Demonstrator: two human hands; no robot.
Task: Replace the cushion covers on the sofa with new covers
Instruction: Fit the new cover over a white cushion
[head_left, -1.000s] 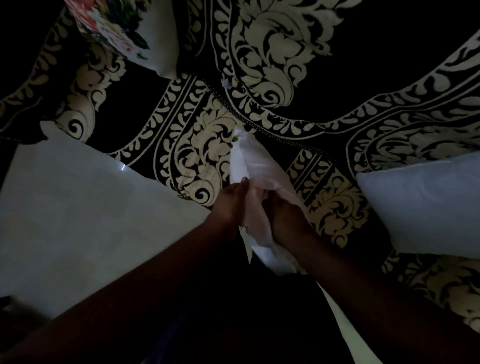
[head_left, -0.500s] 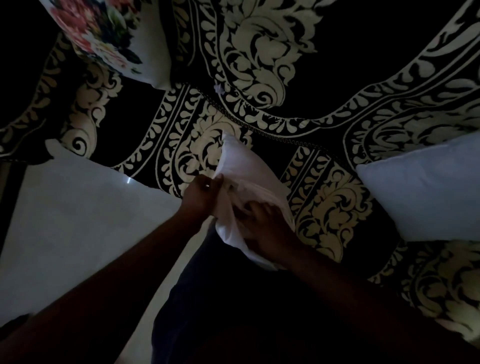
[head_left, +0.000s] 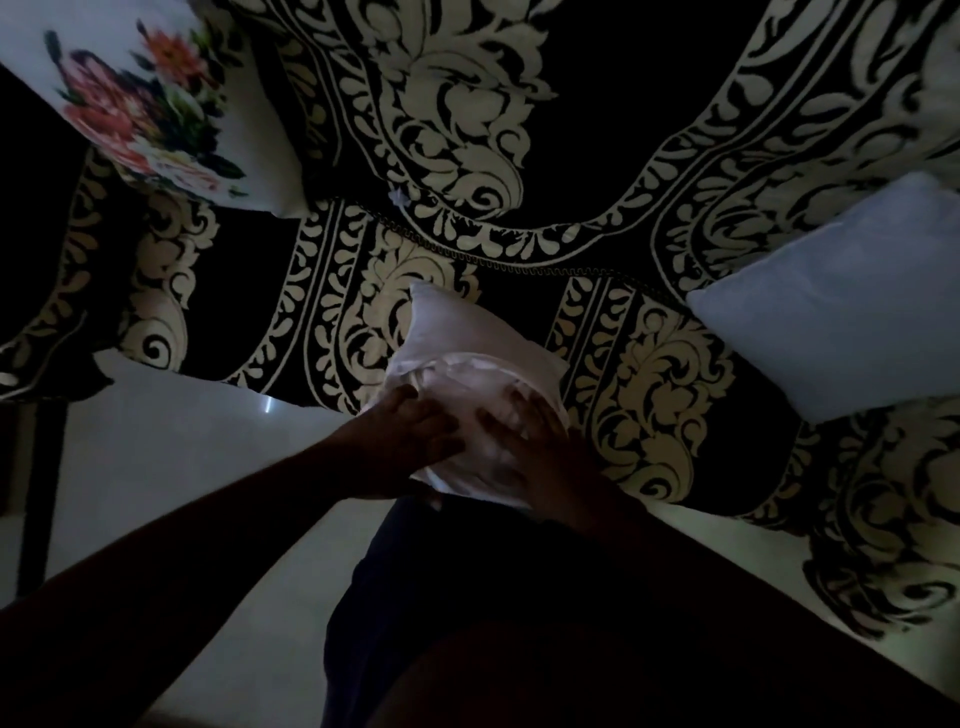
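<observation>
L hand (head_left: 410, 441) & R hand (head_left: 540, 447), fingers spread flat, press the white cushion (head_left: 467, 364) at the sofa (head_left: 649, 364) seat's front edge, prob. to steady it w/ the cover opening facing up.

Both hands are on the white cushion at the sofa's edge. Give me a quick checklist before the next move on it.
1. Left hand on the white cushion: ok, fingers laid across its near end.
2. Right hand on the same cushion: ok, fingers spread over the bunched fabric.
3. Cushion supported: ok, it rests on the patterned sofa at the front edge.
4. Opening closed: cannot tell, the fabric is bunched under the hands and the picture is dark.
5. Plain cushion at the right: ok, apart from the work.
6. Floral cushion at the upper left: ok, out of the way.
</observation>
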